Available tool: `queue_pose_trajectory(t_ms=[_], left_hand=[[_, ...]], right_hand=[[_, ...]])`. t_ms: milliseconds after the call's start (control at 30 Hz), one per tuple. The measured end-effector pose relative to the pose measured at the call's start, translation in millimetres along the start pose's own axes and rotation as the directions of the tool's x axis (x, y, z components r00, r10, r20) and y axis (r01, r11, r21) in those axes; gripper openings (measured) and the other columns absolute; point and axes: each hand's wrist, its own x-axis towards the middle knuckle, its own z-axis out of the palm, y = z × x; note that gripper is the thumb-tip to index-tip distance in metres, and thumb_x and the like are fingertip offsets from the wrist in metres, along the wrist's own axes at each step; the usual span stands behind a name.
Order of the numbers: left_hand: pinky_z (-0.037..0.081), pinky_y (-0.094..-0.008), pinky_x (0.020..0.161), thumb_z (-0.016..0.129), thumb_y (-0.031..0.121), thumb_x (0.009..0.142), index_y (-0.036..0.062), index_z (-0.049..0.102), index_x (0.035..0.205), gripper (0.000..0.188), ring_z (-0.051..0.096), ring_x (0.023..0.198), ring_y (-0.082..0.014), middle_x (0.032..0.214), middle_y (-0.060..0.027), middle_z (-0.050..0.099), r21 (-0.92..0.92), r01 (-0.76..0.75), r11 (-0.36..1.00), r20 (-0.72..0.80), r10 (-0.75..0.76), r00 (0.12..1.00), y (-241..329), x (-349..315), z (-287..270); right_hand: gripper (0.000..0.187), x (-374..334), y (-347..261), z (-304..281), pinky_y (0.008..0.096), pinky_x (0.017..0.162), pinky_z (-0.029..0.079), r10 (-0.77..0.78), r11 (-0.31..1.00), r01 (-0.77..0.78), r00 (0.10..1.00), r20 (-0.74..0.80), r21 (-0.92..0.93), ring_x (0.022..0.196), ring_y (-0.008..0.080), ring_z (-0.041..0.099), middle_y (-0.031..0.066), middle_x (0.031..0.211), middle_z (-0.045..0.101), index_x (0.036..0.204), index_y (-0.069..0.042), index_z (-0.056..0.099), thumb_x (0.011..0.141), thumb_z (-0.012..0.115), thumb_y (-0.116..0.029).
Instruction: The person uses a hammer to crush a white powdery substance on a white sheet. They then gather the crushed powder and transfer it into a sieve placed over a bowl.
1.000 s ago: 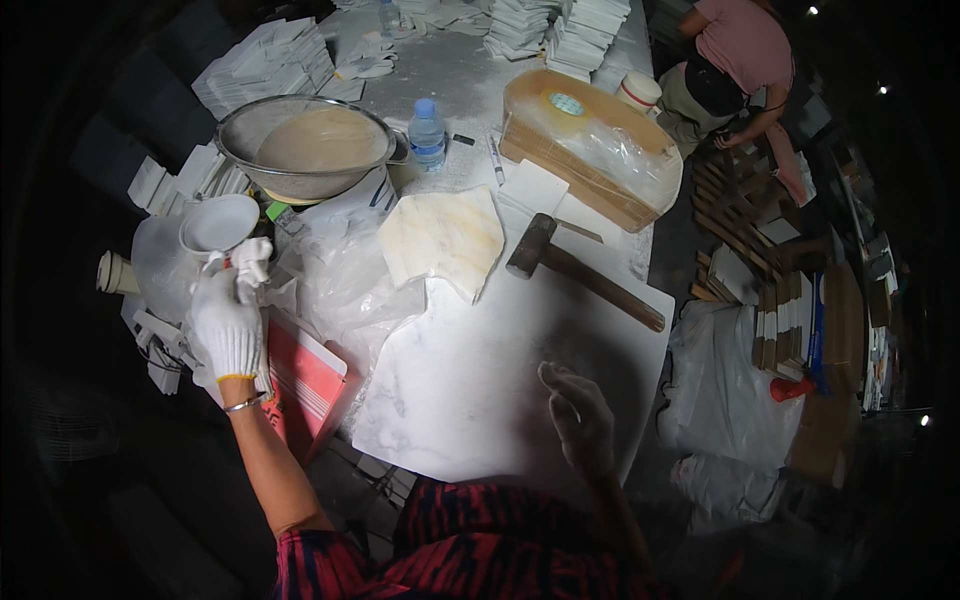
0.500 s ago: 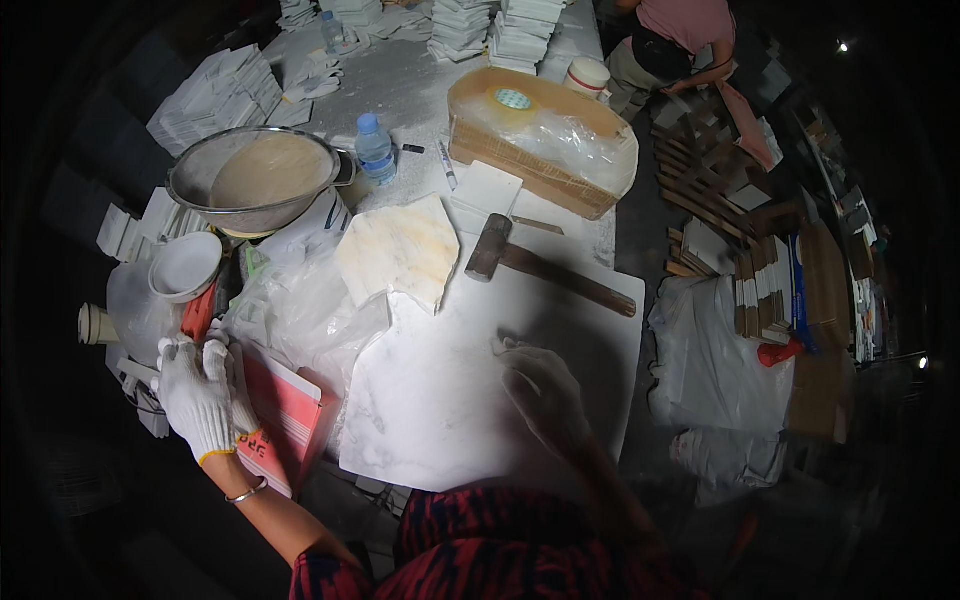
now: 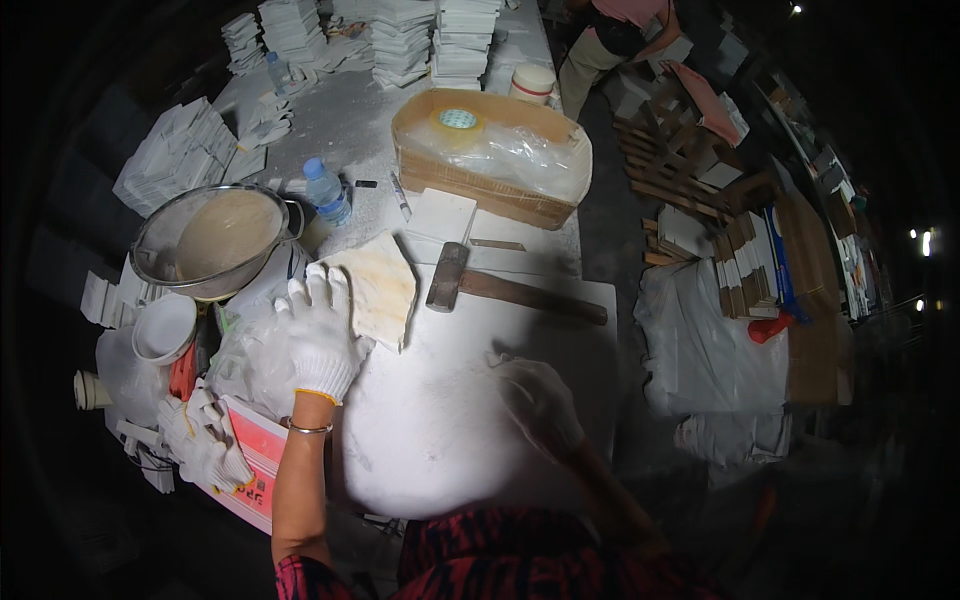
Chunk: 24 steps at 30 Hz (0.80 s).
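My left hand [image 3: 322,335], in a white knit glove, is open with fingers spread, over clear plastic film [image 3: 250,350] at the left edge of a broken stone piece [image 3: 380,285]. The piece is white with yellowish veins. My right hand [image 3: 540,400], gloved and in shadow, is above a large white slab [image 3: 430,430]. Its fingers are curled together; whatever they may hold is too small or dark to make out. Beyond it a hammer [image 3: 450,278] with a wooden handle lies on the slab. Small white tiles [image 3: 440,215] and a thin strip [image 3: 497,244] lie just past the hammer.
A cardboard box [image 3: 490,185] with tape and plastic stands beyond the tiles. At left are a metal basin [image 3: 215,240], a water bottle [image 3: 326,192], a white bowl [image 3: 165,328], spare gloves [image 3: 205,440] and a pink box [image 3: 255,470]. A person [image 3: 610,40] works at far right.
My left hand has moved right and forward, from the gloves by the pink box to the broken stone piece, leaving a glove pile behind. My right hand stays above the slab. The view has shifted.
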Motion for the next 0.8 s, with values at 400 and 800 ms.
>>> queue_pose_trajectory(t_ms=[400,800], left_hand=[[0.045,-0.0511,0.110,0.083,0.033,0.074,0.0004,0.041,0.153,0.095,0.050,0.136,-0.0463,0.156,-0.0239,0.043,0.036,-0.158,0.987,-0.028,0.159,0.987,-11,21,21],[0.043,-0.0486,0.114,0.079,0.029,0.076,-0.0006,0.038,0.155,0.094,0.047,0.137,-0.0467,0.156,-0.0243,0.041,0.021,-0.195,0.981,0.062,0.193,0.979,-2,25,4]], right_hand=[[0.041,69,60,-18,0.0473,0.095,0.052,-0.028,0.964,0.030,1.000,0.014,-0.264,0.099,0.0355,0.068,0.0176,0.107,0.072,0.124,0.000,0.068,0.087,0.075,-0.017],[0.039,107,117,27,0.0418,0.072,0.054,0.046,0.724,0.135,0.969,0.243,-0.677,0.080,0.0300,0.071,0.0134,0.081,0.071,0.119,-0.009,0.068,0.081,0.076,-0.015]])
